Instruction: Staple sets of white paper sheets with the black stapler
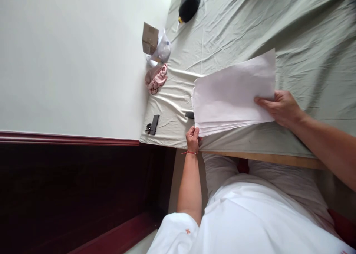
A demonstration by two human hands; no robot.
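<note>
"What do I have in the hands?"

"A stack of white paper sheets (233, 94), held over the near edge of the cloth-covered counter (314, 139). I have the left hand (192, 137) closed on the stack's near left corner, a red string bracelet (190, 152) at its wrist. The right hand (286, 107) grips the right edge, thumb lying across the top sheet. Whether the paper touches the cloth beneath, I cannot tell."

"And how do the sheets lie?"

"Slightly fanned: lower sheets show along the near and left edges, beneath a blank top page."

"What surrounds them on my feed?"

"Just left of the stack, a black object (190, 115) sits partly hidden by the paper. Farther left, a dark rectangular item (155, 124) rests beside a small black piece (148, 128), too small to identify. By the white wall (69, 61), crumpled pink fabric (156, 78) lies near a clear plastic bag (163, 48) and a cardboard box (150, 38). Toward the top, a black rounded container (190, 3) shows a yellow tip."
</note>
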